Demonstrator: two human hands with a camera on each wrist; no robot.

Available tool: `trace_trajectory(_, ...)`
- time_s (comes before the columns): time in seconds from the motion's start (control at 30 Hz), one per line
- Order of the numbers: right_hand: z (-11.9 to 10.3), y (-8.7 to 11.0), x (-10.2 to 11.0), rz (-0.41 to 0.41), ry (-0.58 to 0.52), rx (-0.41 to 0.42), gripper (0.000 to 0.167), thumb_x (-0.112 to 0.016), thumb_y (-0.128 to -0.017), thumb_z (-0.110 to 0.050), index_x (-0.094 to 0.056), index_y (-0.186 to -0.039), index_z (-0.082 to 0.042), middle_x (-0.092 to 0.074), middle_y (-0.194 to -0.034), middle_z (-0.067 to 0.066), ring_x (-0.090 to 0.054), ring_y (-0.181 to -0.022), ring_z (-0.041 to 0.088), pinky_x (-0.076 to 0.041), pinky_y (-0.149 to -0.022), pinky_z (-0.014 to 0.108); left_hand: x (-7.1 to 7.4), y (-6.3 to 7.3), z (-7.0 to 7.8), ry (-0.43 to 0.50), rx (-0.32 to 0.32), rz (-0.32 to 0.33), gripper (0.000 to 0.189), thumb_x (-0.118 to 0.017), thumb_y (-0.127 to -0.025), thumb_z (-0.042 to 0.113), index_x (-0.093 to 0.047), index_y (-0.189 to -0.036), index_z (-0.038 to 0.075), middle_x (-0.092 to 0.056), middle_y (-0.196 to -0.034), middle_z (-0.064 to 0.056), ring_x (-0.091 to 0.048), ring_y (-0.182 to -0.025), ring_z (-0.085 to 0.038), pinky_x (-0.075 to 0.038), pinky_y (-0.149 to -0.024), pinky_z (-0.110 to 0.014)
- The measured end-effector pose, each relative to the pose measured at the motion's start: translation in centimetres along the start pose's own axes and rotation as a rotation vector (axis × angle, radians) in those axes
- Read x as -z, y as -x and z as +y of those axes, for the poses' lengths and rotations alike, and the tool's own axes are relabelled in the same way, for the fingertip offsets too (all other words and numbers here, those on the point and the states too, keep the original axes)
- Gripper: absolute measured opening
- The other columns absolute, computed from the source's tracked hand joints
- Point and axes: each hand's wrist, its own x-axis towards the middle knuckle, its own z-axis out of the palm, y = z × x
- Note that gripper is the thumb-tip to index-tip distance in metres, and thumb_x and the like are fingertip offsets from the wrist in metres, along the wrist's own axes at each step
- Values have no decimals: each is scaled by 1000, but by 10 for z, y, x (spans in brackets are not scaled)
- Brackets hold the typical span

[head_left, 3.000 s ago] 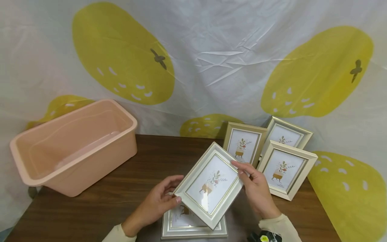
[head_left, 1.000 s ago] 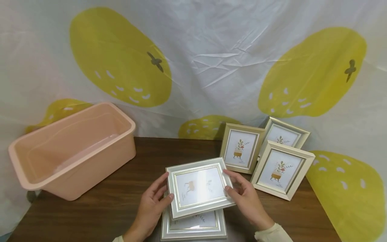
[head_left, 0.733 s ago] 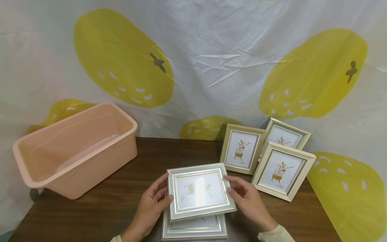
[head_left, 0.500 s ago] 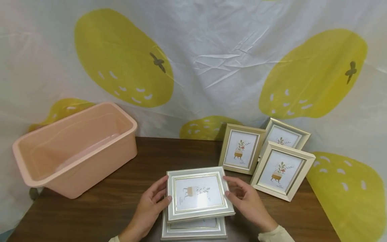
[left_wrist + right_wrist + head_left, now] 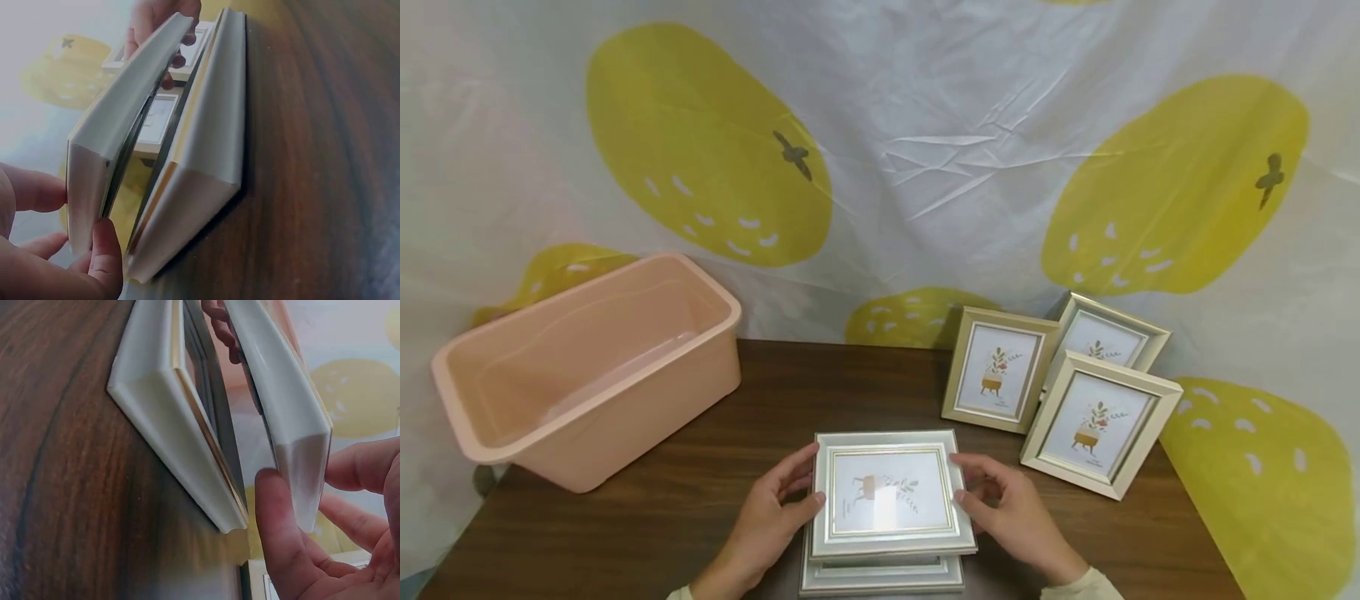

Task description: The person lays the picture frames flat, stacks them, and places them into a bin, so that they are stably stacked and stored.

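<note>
Between both hands, a silver-white picture frame (image 5: 883, 545) with a gold inner line is held sideways, its plant drawing facing up. The left hand (image 5: 767, 512) pinches its left edge between thumb and fingers; the right hand (image 5: 1018, 517) does the same on the right edge. Beneath it a similar picture frame (image 5: 880, 581) lies on the table, mostly covered. In the left wrist view a wedge of space separates the held frame (image 5: 119, 106) from the lower frame (image 5: 215, 119). The right wrist view also shows the upper frame (image 5: 284, 387) apart from the lower one (image 5: 156, 412).
At the back right stand three more picture frames: a tan one (image 5: 957, 375), a pale one (image 5: 1157, 333) behind, and a cream one (image 5: 1045, 425) in front. A pink plastic bin (image 5: 655, 400) occupies the left of the dark wooden table (image 5: 797, 383). A fruit-print cloth (image 5: 925, 208) hangs behind.
The held frame was tilted diagonally and higher up; it has been turned sideways, levelled and lowered over the bottom frame, covering more of it. Both hands moved down with it.
</note>
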Motion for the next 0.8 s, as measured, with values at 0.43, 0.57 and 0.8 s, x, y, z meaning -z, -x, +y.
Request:
trace_trajectory(0.43, 3, 6, -5, -26, 82, 12, 49, -80, -92, -7, -66, -139, -9, -71, -110, 19, -70, -77, 7, -61, -54, 31, 0, 3, -4, -36, -10, 3, 61, -79, -89, 0, -61, -147, 12, -69, -137, -13, -65, -115, -24, -56, -87, -23)
trace_trajectory(0.57, 5, 8, -6, -67, 78, 22, 55, -78, -93, -6, -61, -145, -9, -69, -111, 19, -70, -77, 7, -62, -54, 32, 1, 6, -3, -72, 20, 11, 60, -79, -89, 2, -62, -145, 12, -69, -138, -13, -64, -112, -23, -58, -83, -24)
trace_trajectory(0.8, 5, 11, -7, -98, 38, 32, 60, -78, -93, -4, -57, -149, -2, -68, -115, 23, -69, -80, 7, -63, -56, 34, 4, 10, -2, -135, 48, 24, 59, -81, -89, 5, -64, -144, 15, -70, -137, -11, -65, -112, -22, -58, -83, -24)
